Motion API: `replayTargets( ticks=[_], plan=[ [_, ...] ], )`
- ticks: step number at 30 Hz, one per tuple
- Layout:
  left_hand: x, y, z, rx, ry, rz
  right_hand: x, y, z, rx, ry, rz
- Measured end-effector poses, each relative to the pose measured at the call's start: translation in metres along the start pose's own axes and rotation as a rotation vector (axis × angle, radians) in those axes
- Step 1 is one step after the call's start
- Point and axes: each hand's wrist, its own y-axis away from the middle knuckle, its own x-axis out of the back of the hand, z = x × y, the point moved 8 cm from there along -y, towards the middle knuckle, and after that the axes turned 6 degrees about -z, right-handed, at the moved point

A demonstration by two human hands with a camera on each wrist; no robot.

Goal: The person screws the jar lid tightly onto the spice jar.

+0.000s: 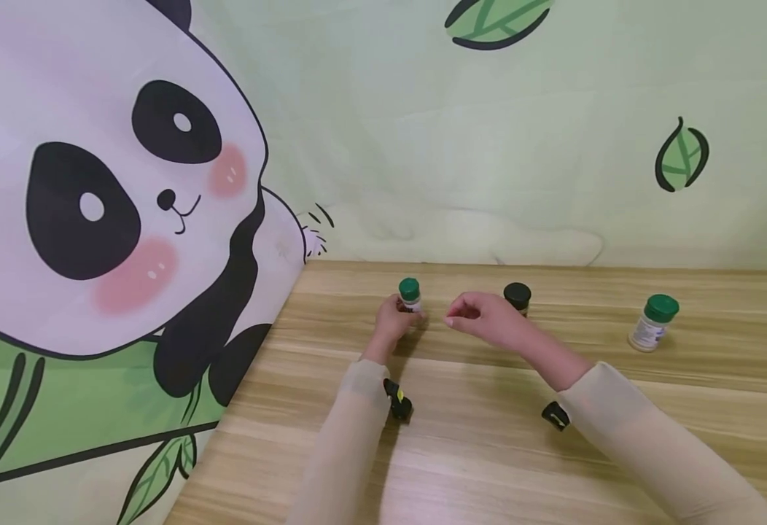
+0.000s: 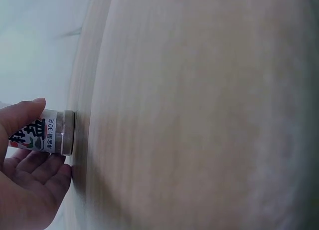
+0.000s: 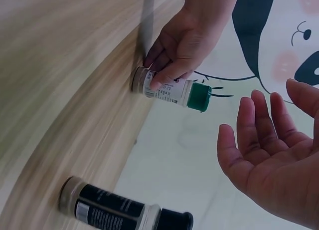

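A small seasoning shaker with a green cap (image 1: 410, 289) stands upright at the back of the wooden table. My left hand (image 1: 393, 319) holds it low on its body, thumb on one side and fingers on the other. In the left wrist view the shaker's label (image 2: 37, 134) shows between thumb and fingers. To its right my right hand (image 1: 488, 319) hovers with loosely bent fingers and holds nothing; the right wrist view shows its spread fingers (image 3: 246, 125). Behind that hand is a black-capped seasoning bottle (image 1: 518, 294), mostly hidden from the head view; its black label (image 3: 107, 207) shows in the right wrist view.
Another green-capped seasoning shaker (image 1: 652, 323) stands farther right on the table (image 1: 488, 467). A cloth with a panda and leaves (image 1: 383, 146) hangs along the back and left edges. Black wrist devices (image 1: 398, 399) sit at both cuffs.
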Motion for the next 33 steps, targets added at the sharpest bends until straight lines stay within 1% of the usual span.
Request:
replayTargets(
  ticks=[9,14,20,23,27,32,33],
  plan=[
    [-0.002,0.0,0.002,0.003,-0.004,-0.02,0.007,0.029,0.007,0.022,-0.004,0.018],
    [-0.003,0.001,0.003,-0.017,-0.004,-0.037,0.011,0.041,0.015,0.026,0.015,0.007],
    [-0.002,0.001,-0.003,-0.038,0.013,-0.048,0.013,0.057,0.022,0.022,0.046,-0.013],
    [-0.001,0.001,-0.005,-0.04,0.003,-0.055,0.016,0.065,0.024,0.036,0.052,-0.014],
    [0.001,0.004,-0.004,-0.027,-0.004,-0.079,0.018,0.074,0.028,0.048,0.066,-0.007],
    [0.008,0.01,0.0,-0.014,0.01,-0.109,0.022,0.085,0.036,0.025,0.055,0.008],
    [0.01,0.011,0.001,-0.013,0.0,-0.11,0.022,0.087,0.038,0.021,0.057,0.011]
  ],
)
